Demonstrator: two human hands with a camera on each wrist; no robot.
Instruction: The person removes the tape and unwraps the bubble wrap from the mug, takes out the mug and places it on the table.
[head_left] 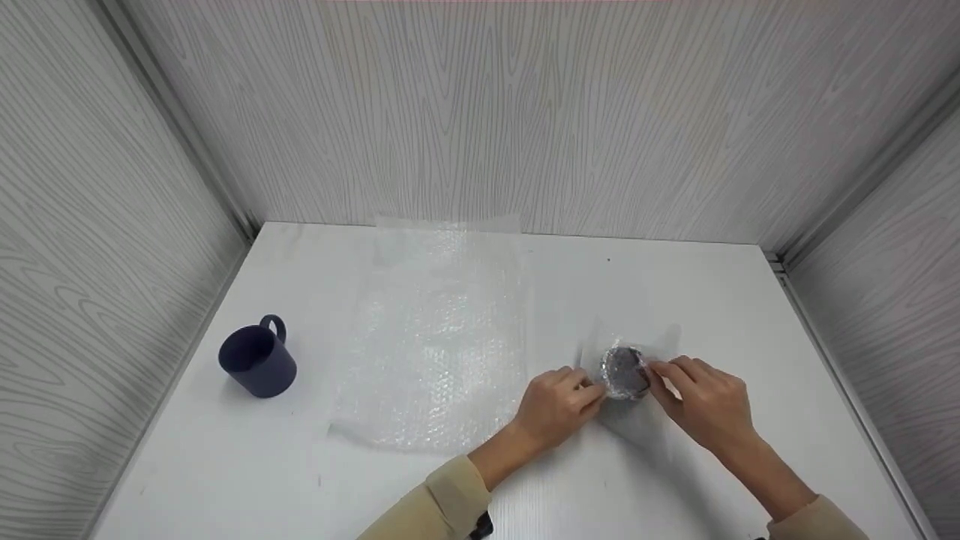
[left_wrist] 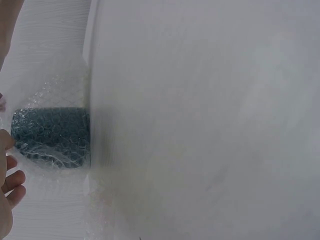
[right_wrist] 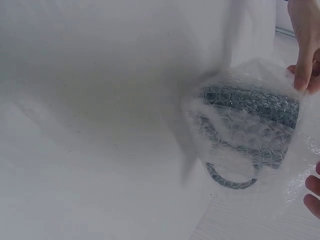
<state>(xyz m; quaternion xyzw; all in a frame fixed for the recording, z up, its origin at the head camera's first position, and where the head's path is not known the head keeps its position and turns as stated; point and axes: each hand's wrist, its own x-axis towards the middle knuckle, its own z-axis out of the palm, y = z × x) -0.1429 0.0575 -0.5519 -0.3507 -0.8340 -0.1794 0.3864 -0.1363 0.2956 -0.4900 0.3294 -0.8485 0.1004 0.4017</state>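
A dark mug (right_wrist: 250, 112) stands wrapped in bubble wrap (left_wrist: 55, 90) on the right part of the table. Its handle shows through the plastic in the right wrist view, and loose wrap flares out around it. My left hand (head_left: 559, 405) pinches the wrap at the left side of the mug's rim. On the opposite side, my right hand (head_left: 705, 397) holds the wrap between thumb and fingertips, right at the rim. The mug's opening faces up between both hands in the head view.
A flat sheet of bubble wrap (head_left: 442, 337) lies on the middle of the white table (head_left: 247, 472), reaching its back edge. To its left stands an unwrapped dark blue mug (head_left: 262, 367), handle toward the back. Wood-grain panels (head_left: 480, 112) enclose the back and sides.
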